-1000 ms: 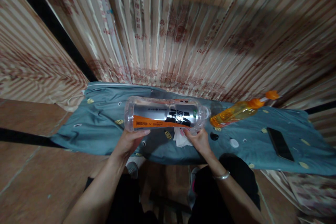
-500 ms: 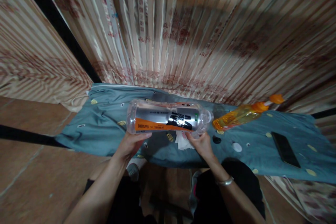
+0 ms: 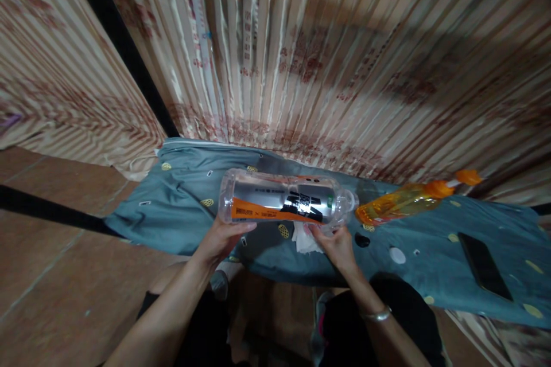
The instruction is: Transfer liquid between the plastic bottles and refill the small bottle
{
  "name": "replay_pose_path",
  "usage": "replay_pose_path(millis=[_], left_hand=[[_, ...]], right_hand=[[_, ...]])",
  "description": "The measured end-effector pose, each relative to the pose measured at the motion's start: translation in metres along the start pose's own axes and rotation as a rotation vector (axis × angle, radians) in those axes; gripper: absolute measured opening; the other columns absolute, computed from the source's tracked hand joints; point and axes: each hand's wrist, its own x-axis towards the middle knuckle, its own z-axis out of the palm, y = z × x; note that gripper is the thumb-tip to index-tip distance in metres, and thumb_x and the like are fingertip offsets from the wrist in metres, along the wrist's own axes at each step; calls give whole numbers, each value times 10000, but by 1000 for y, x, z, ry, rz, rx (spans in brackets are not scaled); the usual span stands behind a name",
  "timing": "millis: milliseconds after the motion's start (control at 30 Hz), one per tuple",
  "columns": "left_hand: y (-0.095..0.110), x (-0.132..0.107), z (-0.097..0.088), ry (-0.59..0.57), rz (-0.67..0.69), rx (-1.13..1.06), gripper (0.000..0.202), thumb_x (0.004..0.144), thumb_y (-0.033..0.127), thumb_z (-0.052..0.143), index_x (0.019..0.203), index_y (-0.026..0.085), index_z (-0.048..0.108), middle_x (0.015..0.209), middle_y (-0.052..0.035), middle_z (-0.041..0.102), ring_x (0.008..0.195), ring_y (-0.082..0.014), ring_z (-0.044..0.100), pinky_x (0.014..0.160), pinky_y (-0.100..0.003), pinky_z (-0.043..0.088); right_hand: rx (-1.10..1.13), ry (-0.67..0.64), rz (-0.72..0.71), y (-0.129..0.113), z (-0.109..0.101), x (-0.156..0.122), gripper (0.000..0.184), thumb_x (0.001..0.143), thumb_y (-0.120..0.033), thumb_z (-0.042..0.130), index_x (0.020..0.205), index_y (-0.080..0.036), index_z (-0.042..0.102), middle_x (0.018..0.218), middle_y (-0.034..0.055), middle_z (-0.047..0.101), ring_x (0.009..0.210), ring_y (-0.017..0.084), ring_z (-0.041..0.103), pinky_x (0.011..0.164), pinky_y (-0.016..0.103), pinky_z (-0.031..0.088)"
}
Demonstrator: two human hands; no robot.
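Observation:
A large clear plastic bottle (image 3: 279,200) with a silver, orange and black label lies sideways between my hands, its neck to the right. My left hand (image 3: 224,236) grips the base end from below, thumb along the near side. Near the neck, my right hand (image 3: 336,245) holds the bottle, with a silver bracelet on that wrist. Some white tissue (image 3: 306,241) shows beneath the bottle beside my right thumb; whether the hand touches it I cannot tell. Just past the neck stands a pump bottle (image 3: 402,202) of amber liquid with an orange top.
A blue-green patterned cloth (image 3: 185,195) covers the low surface before me. On it to the right are a dark round piece (image 3: 362,239), a white disc (image 3: 397,255) and a phone (image 3: 484,265). Striped curtains (image 3: 279,57) hang behind, with a dark pole (image 3: 124,40) at left.
The whole scene has shifted a little to the right and down in view. Both hands keep their hold on the large bottle, which stays level.

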Motion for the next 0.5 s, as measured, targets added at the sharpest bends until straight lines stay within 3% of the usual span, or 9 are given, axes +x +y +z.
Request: replay_pose_path(millis=[100,233,367,500], left_hand=[[-1,0,-1,-15,-28,15,385,484,157,956,843,194,820,952,-105,861,1223,-436,745,1098,-555,577],[-3,1,0,-28,-14,-6,391,505,158,944,878,184,829,864,-86,849,1085,-399,796,1071,-552,594],[-6,2,0,-24,-14,-19,382,523,158,940,891,170,841,952,-99,862,1048,-371,807,1062,-542,609],[-9,6,0,-36,1,-19,462,518,176,954,965,174,837,973,-94,861,1100,-380,796,1109,-598,574]], right_hand=[[-22,-9,18,-1,-1,1,508,614,-700,797,740,-217,704,726,147,797,714,381,776,648,467,614],[-9,-52,20,-4,-4,3,512,609,-689,805,784,-218,708,760,129,805,750,382,777,706,501,622],[5,-52,21,-6,-5,3,513,612,-668,810,837,-219,705,840,140,813,819,396,780,767,540,622],[19,-67,30,-5,-5,3,502,615,-663,811,841,-236,673,824,118,804,808,382,777,769,525,619]])
